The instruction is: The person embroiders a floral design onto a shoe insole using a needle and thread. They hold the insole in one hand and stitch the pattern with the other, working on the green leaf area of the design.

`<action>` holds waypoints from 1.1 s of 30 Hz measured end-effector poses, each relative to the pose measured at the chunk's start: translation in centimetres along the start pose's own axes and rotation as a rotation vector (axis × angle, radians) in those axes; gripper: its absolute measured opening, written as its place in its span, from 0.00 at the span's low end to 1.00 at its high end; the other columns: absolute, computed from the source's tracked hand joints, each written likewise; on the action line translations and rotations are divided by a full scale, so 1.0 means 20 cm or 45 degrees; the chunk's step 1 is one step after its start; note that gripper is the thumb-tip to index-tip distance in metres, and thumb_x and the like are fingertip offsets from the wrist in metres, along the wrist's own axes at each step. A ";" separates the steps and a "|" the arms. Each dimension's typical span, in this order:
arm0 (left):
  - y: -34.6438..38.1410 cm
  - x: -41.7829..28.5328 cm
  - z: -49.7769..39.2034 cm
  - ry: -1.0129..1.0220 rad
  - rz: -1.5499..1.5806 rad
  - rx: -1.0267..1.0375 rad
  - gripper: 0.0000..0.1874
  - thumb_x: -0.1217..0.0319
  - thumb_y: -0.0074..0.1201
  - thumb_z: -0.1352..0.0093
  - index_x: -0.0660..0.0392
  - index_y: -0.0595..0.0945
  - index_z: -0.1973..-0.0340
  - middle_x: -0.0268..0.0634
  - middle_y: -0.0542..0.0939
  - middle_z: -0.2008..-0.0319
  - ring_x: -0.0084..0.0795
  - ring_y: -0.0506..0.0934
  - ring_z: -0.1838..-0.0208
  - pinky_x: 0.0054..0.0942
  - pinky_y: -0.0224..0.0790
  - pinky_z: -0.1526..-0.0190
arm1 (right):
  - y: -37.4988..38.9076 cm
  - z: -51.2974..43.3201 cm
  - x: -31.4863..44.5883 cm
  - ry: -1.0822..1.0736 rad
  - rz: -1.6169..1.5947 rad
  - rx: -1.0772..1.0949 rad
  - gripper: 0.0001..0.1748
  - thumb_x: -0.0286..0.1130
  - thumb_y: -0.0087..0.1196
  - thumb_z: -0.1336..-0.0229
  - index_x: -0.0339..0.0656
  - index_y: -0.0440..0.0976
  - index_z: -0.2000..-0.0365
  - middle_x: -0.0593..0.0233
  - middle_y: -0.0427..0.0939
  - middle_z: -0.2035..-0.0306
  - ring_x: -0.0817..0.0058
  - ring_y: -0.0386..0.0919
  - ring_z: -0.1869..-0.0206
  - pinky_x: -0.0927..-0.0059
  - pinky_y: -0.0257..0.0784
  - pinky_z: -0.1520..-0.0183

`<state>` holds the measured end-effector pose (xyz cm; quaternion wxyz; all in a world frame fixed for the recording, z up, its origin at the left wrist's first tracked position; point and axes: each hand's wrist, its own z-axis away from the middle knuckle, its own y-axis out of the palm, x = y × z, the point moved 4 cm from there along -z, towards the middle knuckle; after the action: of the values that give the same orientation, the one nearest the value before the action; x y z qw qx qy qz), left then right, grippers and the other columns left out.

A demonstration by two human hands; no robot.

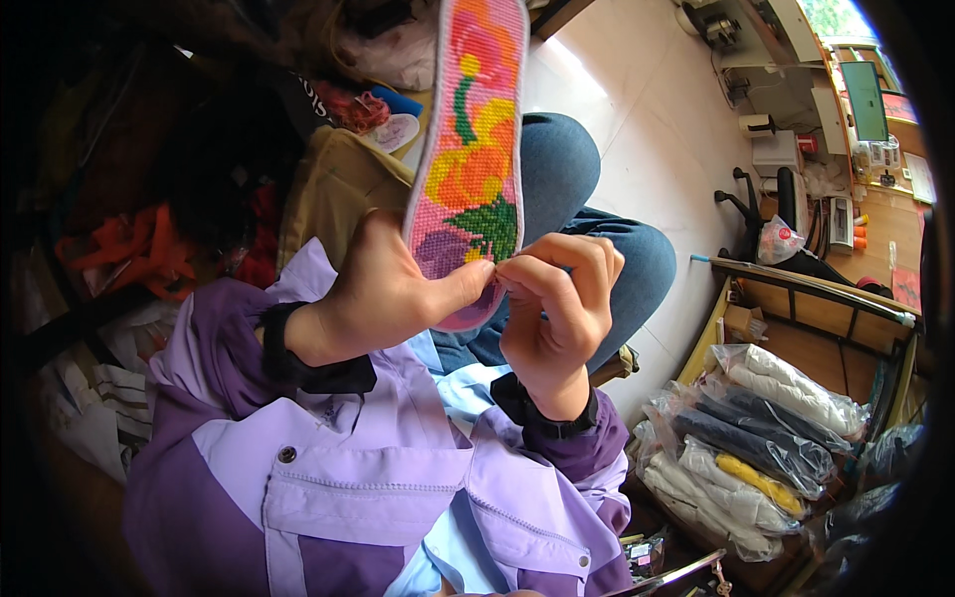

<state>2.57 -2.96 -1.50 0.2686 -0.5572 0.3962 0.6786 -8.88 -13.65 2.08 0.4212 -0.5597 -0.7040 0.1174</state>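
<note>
An embroidered insole (477, 149) with pink, orange, yellow, green and purple flower stitching and a pale edge stands above my lap. My left hand (388, 287) grips its lower part, thumb lying across the stitched face and the other fingers hidden behind. At the insole's right edge, the thumb and forefinger of my right hand (559, 306) are pinched together, close to my left thumb tip. Whether a needle or thread sits in that pinch is too small to tell. Behind the insole are my knees in blue jeans (619, 246).
A tan fabric bag (336, 179) lies to the left, with a white oval piece (393, 133) and reddish thread (362, 112) beyond it. Orange fabric strips (142, 250) are farther left. On the right, plastic-wrapped garments (753, 425) fill a wooden-framed rack, and a wheeled chair (753, 216) stands by a desk.
</note>
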 end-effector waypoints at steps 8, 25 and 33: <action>0.00 0.03 -0.03 0.017 0.071 0.005 0.11 0.78 0.60 0.36 0.63 0.81 0.57 0.33 0.83 0.63 0.20 0.79 0.60 0.23 0.73 0.56 | 0.02 0.00 0.00 -0.185 -0.100 -0.093 0.20 0.26 0.59 0.74 0.39 0.77 0.70 0.65 0.74 0.69 0.67 0.74 0.67 0.63 0.59 0.57; -0.14 0.01 -0.10 0.107 -0.111 -0.385 0.07 0.77 0.61 0.35 0.65 0.84 0.62 0.36 0.86 0.67 0.24 0.83 0.65 0.25 0.76 0.61 | -0.18 0.02 0.03 0.070 -0.669 -0.155 0.08 0.18 0.53 0.38 0.35 0.62 0.66 0.51 0.71 0.71 0.76 0.69 0.82 0.81 0.65 0.80; -0.09 -0.06 -0.03 0.159 -0.027 -0.221 0.13 0.76 0.62 0.37 0.63 0.81 0.57 0.35 0.83 0.63 0.24 0.81 0.62 0.25 0.74 0.55 | -0.17 0.04 0.01 0.327 -0.402 -0.218 0.14 0.08 0.58 0.51 0.31 0.72 0.64 0.53 0.77 0.67 0.74 0.77 0.73 0.80 0.72 0.71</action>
<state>4.53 -2.34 -0.85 0.2012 -0.6239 0.3458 0.6714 -11.84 -14.32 3.83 0.4715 -0.4865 -0.7309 -0.0828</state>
